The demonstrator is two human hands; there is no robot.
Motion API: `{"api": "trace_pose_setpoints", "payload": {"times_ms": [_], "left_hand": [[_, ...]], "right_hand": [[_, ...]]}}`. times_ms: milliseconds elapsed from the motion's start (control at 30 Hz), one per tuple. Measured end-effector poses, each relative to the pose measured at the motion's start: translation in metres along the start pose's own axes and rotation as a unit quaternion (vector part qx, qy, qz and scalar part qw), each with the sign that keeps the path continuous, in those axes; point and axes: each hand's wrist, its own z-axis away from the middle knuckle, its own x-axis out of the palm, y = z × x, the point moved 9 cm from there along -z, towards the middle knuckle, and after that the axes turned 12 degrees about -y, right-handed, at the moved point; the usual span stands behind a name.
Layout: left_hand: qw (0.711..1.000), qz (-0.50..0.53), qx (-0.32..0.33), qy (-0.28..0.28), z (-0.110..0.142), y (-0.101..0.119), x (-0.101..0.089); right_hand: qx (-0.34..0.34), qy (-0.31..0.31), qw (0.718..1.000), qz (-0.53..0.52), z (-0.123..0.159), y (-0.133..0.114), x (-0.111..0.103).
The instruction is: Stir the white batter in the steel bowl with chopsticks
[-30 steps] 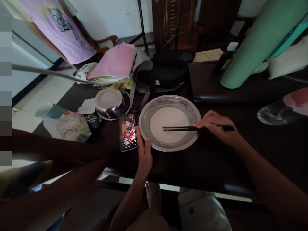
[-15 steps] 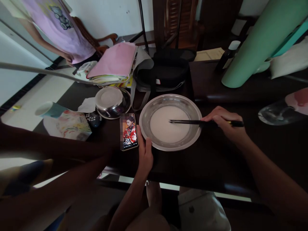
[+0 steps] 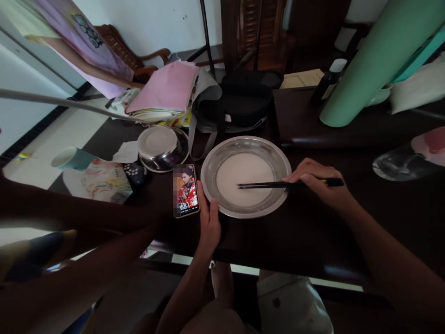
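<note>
A wide steel bowl (image 3: 278, 157) with white liquid in it sits on the dark table (image 3: 299, 232) in front of me. My right hand (image 3: 318, 185) is closed on a pair of black chopsticks (image 3: 264, 185), whose tips lie in the white liquid. At the bowl's near left rim rests my left hand (image 3: 209, 222), fingers curled against the rim. A phone (image 3: 186, 190) with a lit screen lies flat just left of that hand.
A smaller steel bowl (image 3: 162, 148) stands behind the phone, with a black bag (image 3: 239, 104), pink folders (image 3: 167, 90), a cup (image 3: 71, 158) and a green roll (image 3: 368, 69) around. Another person in a lilac shirt (image 3: 83, 41) stands far left. A dark arm (image 3: 79, 218) crosses the left foreground.
The chopsticks drew back to the right and upward in the bowl, then pushed left and down again. My left hand stayed at the rim. The person in lilac shifted at the far left.
</note>
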Motion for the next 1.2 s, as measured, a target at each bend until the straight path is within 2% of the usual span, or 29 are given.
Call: {"api": "trace_pose_setpoints", "payload": {"times_ms": [67, 200, 367, 533, 667, 833, 1000, 1100, 1200], "left_hand": [[1.000, 0.001, 0.002, 0.004, 0.000, 0.000, 0.000], [1.000, -0.003, 0.002, 0.000, 0.000, 0.001, 0.000], [1.000, -0.006, 0.011, 0.001, 0.000, 0.003, -0.001], [1.000, -0.003, 0.010, 0.001, 0.000, 0.002, 0.000], [1.000, -0.007, 0.006, 0.003, 0.000, 0.001, -0.001], [1.000, -0.004, 0.003, 0.000, 0.000, 0.001, 0.000], [1.000, 0.000, 0.001, 0.002, -0.001, 0.000, 0.000], [1.000, -0.001, 0.004, 0.005, 0.000, 0.001, 0.000], [1.000, -0.003, 0.005, 0.004, 0.000, 0.001, 0.000]], "right_hand": [[-0.009, 0.001, 1.000, 0.013, 0.000, -0.002, 0.001], [0.024, 0.039, 0.999, 0.007, 0.002, 0.006, -0.006], [-0.015, 0.002, 1.000, 0.002, 0.000, 0.000, 0.001], [0.009, 0.039, 0.999, -0.001, 0.002, 0.004, -0.005], [-0.016, -0.002, 1.000, 0.002, -0.001, 0.000, 0.004], [0.024, 0.036, 0.999, -0.005, 0.001, 0.006, -0.005], [-0.010, -0.009, 1.000, -0.012, -0.001, 0.000, 0.004], [0.014, 0.016, 1.000, 0.006, 0.000, 0.004, -0.001], [0.028, 0.032, 0.999, -0.029, 0.001, 0.007, -0.004]]}}
